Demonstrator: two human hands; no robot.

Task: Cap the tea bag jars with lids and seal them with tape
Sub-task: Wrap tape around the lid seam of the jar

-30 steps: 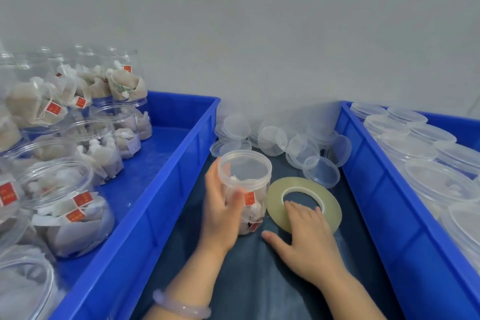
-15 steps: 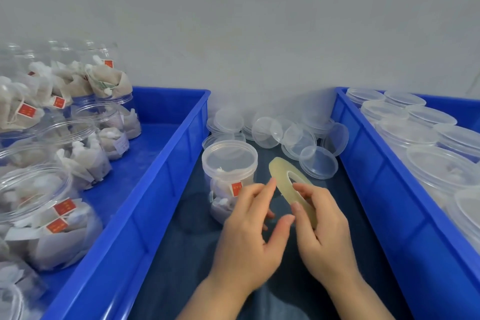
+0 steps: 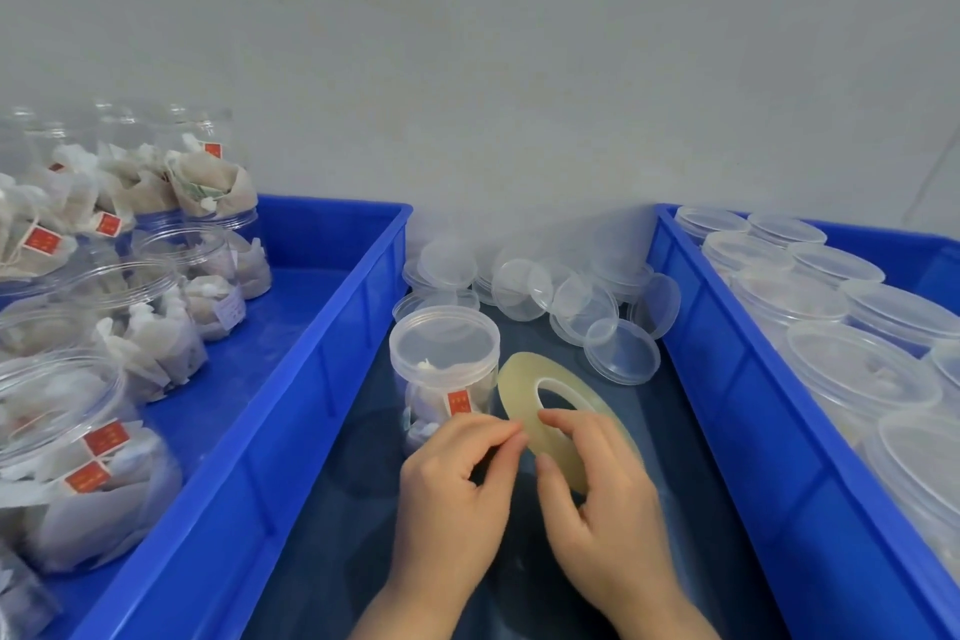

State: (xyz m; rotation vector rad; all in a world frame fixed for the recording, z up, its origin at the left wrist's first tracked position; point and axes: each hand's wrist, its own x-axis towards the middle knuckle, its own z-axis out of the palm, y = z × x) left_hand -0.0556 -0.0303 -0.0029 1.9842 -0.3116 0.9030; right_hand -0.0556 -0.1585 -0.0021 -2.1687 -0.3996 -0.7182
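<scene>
Tape roll is up off the counter right now, tilted on edge between both hands. The right hand grips it, thumb pressed on the flat yellowish face and fingers curled at the inner hole. The left hand has thumb and forefinger pinched together right at the near rim of the roll. I honestly can't tell if it's got hold of a loose tape end, too small to see.

Just left of the roll, behind the left hand's knuckles, stands the tea bag jar. It's upright on the dark counter with a clear lid already sitting on top, red tag showing through the side. No tape on it that I can make out.

Behind that, against the wall, there's a messy heap of loose clear lids, some flat and some leaning on each other.

The left blue bin holds open jars stuffed with tea bags, a few stacked at the back. The right blue bin is packed with lidded jars standing side by side.
</scene>
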